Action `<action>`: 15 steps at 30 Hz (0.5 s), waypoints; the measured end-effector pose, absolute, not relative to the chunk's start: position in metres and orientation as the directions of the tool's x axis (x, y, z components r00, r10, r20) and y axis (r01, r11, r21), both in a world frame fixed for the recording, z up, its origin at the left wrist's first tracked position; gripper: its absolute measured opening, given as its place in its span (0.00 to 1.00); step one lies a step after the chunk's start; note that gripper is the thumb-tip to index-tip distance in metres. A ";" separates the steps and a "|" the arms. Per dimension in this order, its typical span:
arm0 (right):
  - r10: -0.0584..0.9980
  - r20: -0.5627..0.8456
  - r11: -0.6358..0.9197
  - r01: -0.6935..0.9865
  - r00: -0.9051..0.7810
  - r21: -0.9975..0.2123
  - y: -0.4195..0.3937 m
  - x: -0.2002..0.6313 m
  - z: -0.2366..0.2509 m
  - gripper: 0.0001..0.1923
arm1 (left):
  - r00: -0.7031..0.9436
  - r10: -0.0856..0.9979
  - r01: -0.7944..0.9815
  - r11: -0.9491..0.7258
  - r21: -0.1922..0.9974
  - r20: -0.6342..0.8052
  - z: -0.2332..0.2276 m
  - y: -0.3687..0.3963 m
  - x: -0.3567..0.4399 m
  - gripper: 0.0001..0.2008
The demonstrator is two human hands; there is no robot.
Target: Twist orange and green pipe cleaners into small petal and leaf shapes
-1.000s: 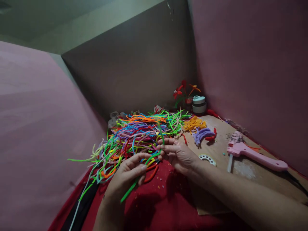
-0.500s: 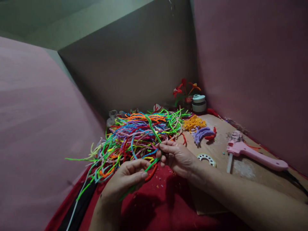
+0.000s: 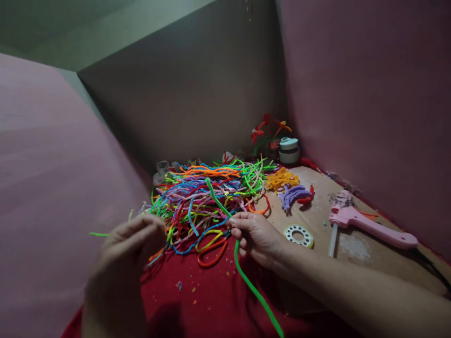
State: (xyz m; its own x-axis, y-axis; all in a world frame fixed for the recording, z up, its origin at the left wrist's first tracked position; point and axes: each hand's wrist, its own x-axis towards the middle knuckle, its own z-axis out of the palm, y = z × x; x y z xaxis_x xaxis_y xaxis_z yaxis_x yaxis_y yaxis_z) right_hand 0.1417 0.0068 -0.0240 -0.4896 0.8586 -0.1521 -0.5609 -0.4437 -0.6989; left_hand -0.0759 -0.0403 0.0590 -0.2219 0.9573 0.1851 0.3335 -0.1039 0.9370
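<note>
Two pink walls, one on the left (image 3: 52, 164) and one on the right (image 3: 369, 94), flank a dark grey back wall (image 3: 183, 103), and a pale greenish ceiling (image 3: 105, 28) slopes across the upper left. The light is dim. Below, a red cloth (image 3: 183, 286) covers the near part of the work surface, sprinkled with small coloured scraps. On the right lies a flat brown board (image 3: 320, 220) with a whitish smear near its middle.

A large heap of pipe cleaners (image 3: 207, 197) in many colours spreads across the back and middle of the surface. Scissors (image 3: 213, 256) with yellow and red handles lie at its front edge. On the board rest an orange-yellow bundle (image 3: 282, 180), a purple bundle (image 3: 294, 195) just beside it, a white disc (image 3: 289, 234) pierced by a ring of holes, and a pink glue gun (image 3: 377, 227) with a translucent stick. In the far corner red and orange flowers (image 3: 259, 133) stand near a pale-lidded pot (image 3: 289, 152).

The right hand (image 3: 259, 234) pinches one green pipe cleaner (image 3: 252, 279) in front of the heap; its upper end slants up to the left, the lower end curves down over the cloth. The left hand (image 3: 128, 251), blurred, is raised at the left with curled fingers; whether it grasps anything cannot be told.
</note>
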 end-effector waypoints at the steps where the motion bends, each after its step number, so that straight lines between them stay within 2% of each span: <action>1: 0.855 -0.159 -0.449 -0.552 -0.493 -0.703 0.007 0.142 -0.024 0.05 | -0.240 0.945 0.300 -0.147 0.942 0.224 0.065 -0.029 -0.069 0.05; 3: 0.848 -0.163 -0.457 -0.539 -0.505 -0.708 0.006 0.141 -0.024 0.05 | -0.154 0.956 0.360 -0.181 0.915 0.250 0.078 0.000 -0.052 0.06; 4: 0.844 -0.162 -0.461 -0.535 -0.512 -0.708 0.006 0.141 -0.024 0.06 | -0.094 0.947 0.428 -0.240 0.871 0.307 0.083 0.017 -0.043 0.07; 7: 0.841 -0.155 -0.462 -0.538 -0.519 -0.706 0.006 0.140 -0.024 0.07 | 0.134 0.924 0.765 -0.326 0.556 0.357 0.091 0.077 -0.019 0.14; 9: 0.840 -0.157 -0.463 -0.536 -0.520 -0.706 0.006 0.140 -0.024 0.08 | 0.218 0.907 0.916 -0.318 0.245 0.361 0.089 0.116 -0.008 0.19; 13: 0.840 -0.185 -0.475 -0.526 -0.510 -0.705 0.007 0.140 -0.024 0.09 | 0.284 0.900 0.939 -0.331 0.095 0.331 0.077 0.166 -0.004 0.27; 15: 0.839 -0.195 -0.483 -0.528 -0.509 -0.699 0.008 0.140 -0.025 0.10 | 0.319 0.906 0.934 -0.350 0.067 0.278 0.068 0.173 -0.010 0.23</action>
